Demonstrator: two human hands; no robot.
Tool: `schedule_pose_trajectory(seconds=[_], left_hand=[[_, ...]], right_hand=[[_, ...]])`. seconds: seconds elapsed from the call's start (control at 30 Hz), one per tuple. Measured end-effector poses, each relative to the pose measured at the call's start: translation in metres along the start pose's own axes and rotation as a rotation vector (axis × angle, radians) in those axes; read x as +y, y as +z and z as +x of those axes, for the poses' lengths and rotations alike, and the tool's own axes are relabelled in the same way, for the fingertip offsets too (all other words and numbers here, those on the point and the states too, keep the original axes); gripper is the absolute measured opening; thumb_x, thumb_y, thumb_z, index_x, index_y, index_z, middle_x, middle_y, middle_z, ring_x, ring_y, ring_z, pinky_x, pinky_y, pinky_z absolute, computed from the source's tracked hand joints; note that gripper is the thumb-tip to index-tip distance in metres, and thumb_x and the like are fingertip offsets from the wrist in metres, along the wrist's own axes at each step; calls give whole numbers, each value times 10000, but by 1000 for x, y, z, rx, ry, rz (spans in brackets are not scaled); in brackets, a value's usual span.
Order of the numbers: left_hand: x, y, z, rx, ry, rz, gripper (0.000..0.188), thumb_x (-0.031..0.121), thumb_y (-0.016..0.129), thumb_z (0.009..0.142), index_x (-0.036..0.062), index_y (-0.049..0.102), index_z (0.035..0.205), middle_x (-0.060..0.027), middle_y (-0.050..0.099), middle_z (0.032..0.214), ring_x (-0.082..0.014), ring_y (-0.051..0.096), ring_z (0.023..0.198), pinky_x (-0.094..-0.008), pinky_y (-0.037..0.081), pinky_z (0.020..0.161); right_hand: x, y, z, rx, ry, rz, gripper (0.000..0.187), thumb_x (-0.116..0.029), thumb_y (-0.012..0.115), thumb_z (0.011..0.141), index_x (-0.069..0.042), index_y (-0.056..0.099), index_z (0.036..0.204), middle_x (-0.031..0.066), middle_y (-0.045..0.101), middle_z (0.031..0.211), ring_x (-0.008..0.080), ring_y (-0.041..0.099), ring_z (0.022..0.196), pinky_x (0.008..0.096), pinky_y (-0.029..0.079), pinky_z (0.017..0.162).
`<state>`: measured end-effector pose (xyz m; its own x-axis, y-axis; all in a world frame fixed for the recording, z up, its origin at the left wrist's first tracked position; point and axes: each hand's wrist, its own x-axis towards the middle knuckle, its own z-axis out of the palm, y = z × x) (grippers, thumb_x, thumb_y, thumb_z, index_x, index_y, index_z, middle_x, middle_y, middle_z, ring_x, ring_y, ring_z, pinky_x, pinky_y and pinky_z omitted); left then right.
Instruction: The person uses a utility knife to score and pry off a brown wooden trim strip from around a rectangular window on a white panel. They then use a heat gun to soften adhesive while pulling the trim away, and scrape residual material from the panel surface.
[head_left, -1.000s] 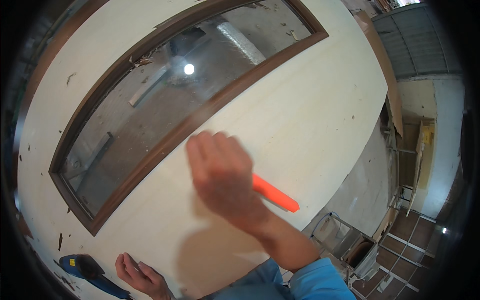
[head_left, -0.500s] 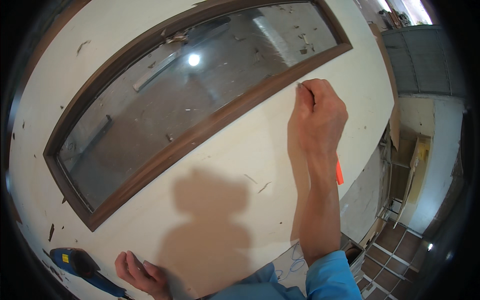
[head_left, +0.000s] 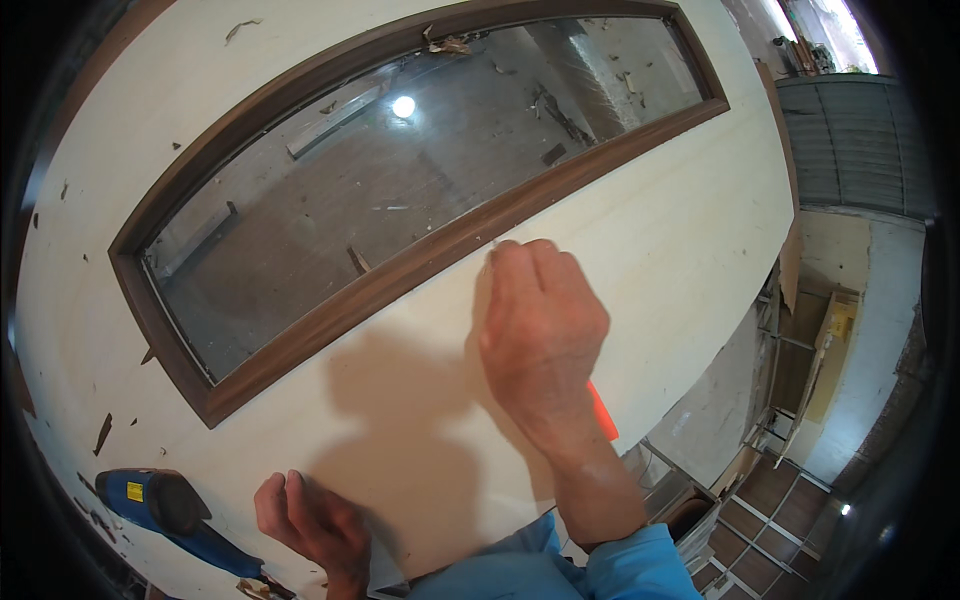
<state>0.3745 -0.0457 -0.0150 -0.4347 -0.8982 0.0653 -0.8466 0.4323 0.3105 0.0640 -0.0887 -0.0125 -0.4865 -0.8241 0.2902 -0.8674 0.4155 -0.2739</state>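
A cream panel (head_left: pixel 690 230) lies in front of me, with a brown frame (head_left: pixel 470 233) around a long glass pane (head_left: pixel 330 225). My right hand (head_left: pixel 545 335) is closed around what looks like an orange-handled utility knife (head_left: pixel 603 410). Most of the tool is hidden in the fist; its orange end sticks out beside the wrist. The fingertips, with a small tip showing, meet the panel just at the near edge of the frame. Lower left, my left hand (head_left: pixel 315 520) rests by the panel's near edge, fingers loosely bent and apart, holding nothing.
A blue heat gun-like tool (head_left: pixel 165 510) lies left of my left hand. Dark scraps (head_left: pixel 104 433) and flakes are scattered on the panel and glass. To the right are a grey corrugated sheet (head_left: pixel 850 145), a metal rack (head_left: pixel 785 420) and a tiled floor (head_left: pixel 765 520).
My right hand has moved left and nearer to me along the frame's near edge, still gripping the orange tool. The view has shifted a little; my left hand stays near the lower left.
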Motion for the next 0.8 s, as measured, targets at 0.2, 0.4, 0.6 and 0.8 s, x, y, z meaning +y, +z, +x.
schedule_pose_trajectory(seconds=[0.2,0.4,0.6,0.8], left_hand=[[-3,-1,0,3,2,-16,460,203,622,988,-42,557,1372,-236,502,1382,-404,472,1261,-523,395,1051],[-4,-2,-1,-7,-5,-6,454,197,629,980,-36,564,1364,-222,520,1361,-405,480,1241,-527,400,1035],[-5,-6,-2,-58,-27,-35,453,141,618,972,-54,554,1376,-243,474,1403,-400,454,1290,-491,411,1072],[-6,-6,1,-61,-28,-77,471,175,646,965,-45,553,1371,-243,480,1385,-389,464,1266,-498,402,1070]], right_hand=[[-50,0,-11,-56,-86,41,125,16,661,788,-71,632,875,80,549,774,270,591,697,391,496,593],[-1,-10,5,-62,35,98,50,-7,670,891,-48,642,891,97,610,812,301,601,715,410,489,623],[-3,-6,4,-26,104,67,40,-15,658,927,-51,643,923,100,624,840,308,607,745,412,484,626],[-53,5,-17,-57,-29,55,104,9,639,822,-44,613,908,97,567,848,276,555,694,380,474,594]])
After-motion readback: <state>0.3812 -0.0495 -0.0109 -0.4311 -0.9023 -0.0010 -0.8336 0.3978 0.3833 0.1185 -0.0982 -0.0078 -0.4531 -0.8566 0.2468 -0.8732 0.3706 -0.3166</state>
